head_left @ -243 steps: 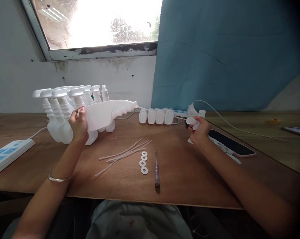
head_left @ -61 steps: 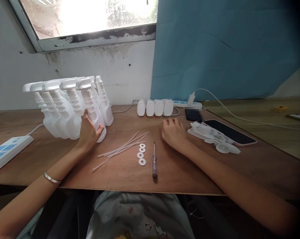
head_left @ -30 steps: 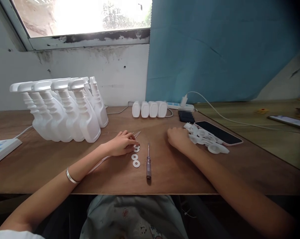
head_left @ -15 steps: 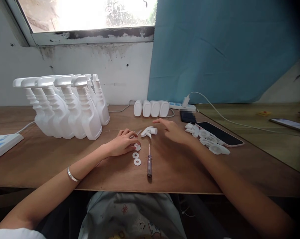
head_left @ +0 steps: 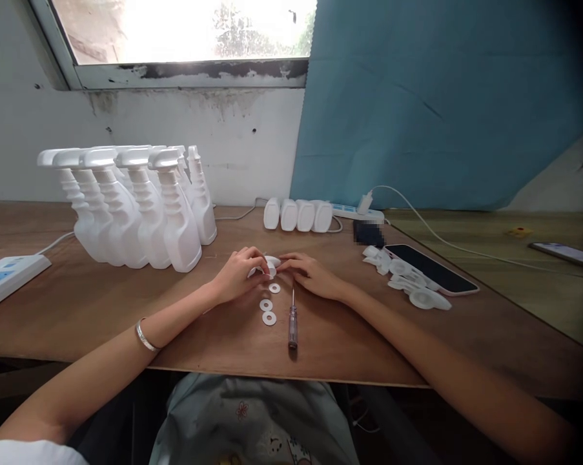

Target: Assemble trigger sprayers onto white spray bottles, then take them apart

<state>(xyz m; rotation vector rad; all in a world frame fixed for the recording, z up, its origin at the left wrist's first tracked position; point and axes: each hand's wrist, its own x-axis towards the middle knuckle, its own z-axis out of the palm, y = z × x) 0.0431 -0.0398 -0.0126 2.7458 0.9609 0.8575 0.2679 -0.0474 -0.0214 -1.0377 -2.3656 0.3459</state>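
Observation:
Both my hands meet over the middle of the brown table, close in front of me. The fingers of my left hand [head_left: 240, 276] are bent and pinch a white ring washer [head_left: 272, 272]. With its fingers together, my right hand [head_left: 314, 274] grips a white trigger spray head [head_left: 272, 261] from the right; the fingers partly cover it. Just below the hands lies a loose flat washer [head_left: 274, 289], with two more washers [head_left: 269, 318] nearer the table edge. To their right is a screwdriver [head_left: 293, 326] with a clear handle, its tip pointing away from me.
White spray bottles [head_left: 182, 229] stand grouped at the back left. Several white pieces [head_left: 305, 216] line the back. Loose translucent parts [head_left: 410, 279] lie beside a phone [head_left: 431, 268] on the right. Power strips [head_left: 13, 278] sit at left and back.
My right hand has moved left and closed on the spray head, which has shifted left. My left hand has come up from the washers to the spray head with a washer.

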